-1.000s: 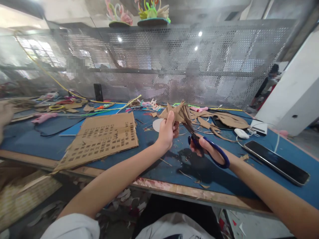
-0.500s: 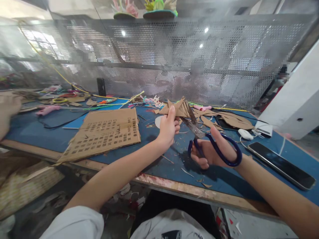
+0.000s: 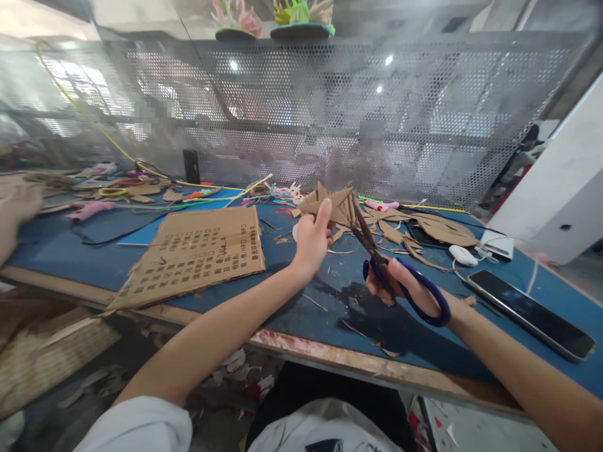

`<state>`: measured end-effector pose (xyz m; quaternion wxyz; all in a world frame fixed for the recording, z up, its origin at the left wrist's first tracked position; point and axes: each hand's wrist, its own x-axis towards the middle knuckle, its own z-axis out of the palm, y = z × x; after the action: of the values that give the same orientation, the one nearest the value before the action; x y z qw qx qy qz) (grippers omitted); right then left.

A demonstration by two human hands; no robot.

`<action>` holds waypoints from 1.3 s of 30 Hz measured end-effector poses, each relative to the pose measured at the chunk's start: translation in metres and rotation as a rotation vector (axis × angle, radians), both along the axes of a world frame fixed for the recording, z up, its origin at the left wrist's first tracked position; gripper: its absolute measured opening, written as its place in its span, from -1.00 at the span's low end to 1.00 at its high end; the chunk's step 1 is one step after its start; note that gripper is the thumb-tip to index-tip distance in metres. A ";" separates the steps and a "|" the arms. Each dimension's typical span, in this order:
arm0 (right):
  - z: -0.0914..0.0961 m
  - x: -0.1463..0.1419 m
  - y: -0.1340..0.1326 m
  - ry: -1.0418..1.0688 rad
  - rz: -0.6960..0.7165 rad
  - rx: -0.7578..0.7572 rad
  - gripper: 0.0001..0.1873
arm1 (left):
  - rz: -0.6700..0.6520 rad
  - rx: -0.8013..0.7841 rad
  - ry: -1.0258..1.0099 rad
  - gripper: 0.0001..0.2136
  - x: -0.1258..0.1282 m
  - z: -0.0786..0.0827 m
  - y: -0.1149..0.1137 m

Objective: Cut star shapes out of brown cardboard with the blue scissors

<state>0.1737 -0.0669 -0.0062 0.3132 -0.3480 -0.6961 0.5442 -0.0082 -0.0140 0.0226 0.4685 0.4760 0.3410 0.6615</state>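
Note:
Above the blue tabletop, my left hand [image 3: 315, 237] pinches a small piece of cut cardboard [image 3: 336, 204] with pointed edges, thumb on top. My right hand [image 3: 400, 285] grips the dark blue handles of a pair of scissors [image 3: 431, 301]. Its blades [image 3: 365, 235] are nearly closed and reach the right edge of the cardboard piece. Whether they are cutting into it I cannot tell. Thin trimmed strips of cardboard [image 3: 353, 326] lie on the table below my hands.
A printed cardboard sheet [image 3: 198, 251] lies at left, a phone [image 3: 532, 314] at right. Cardboard cutouts [image 3: 443, 227], a white mouse-like item [image 3: 462, 255] and pink glue guns [image 3: 92, 209] are around. Another person's hand [image 3: 19, 207] is at far left. A perforated metal panel [image 3: 301, 113] stands behind.
The scissor blades have gone from spread to nearly closed, and my right hand has turned a little. My left hand has shifted slightly left, still with the cardboard piece.

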 end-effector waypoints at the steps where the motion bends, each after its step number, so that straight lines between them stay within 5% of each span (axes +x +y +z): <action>1: 0.000 0.000 -0.001 -0.026 -0.019 0.050 -0.37 | -0.011 0.019 0.030 -0.53 0.001 -0.001 -0.001; 11: 0.007 0.004 -0.001 -0.254 -0.092 0.305 -0.37 | -0.131 -0.028 0.027 -0.50 0.009 -0.005 -0.012; 27: -0.001 0.001 -0.002 -0.162 0.001 0.242 -0.36 | -0.011 -0.008 -0.073 -0.52 0.012 -0.005 -0.015; 34: 0.002 0.000 -0.004 -0.159 0.038 0.197 -0.32 | 0.147 0.073 -0.209 -0.58 0.001 0.004 -0.005; 39: 0.001 -0.004 -0.007 -0.157 -0.041 0.205 -0.34 | 0.073 0.093 -0.140 -0.55 0.010 -0.003 -0.016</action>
<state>0.1696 -0.0737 -0.0051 0.3028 -0.3696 -0.7633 0.4348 0.0015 -0.0300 0.0198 0.4443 0.4371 0.2933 0.7249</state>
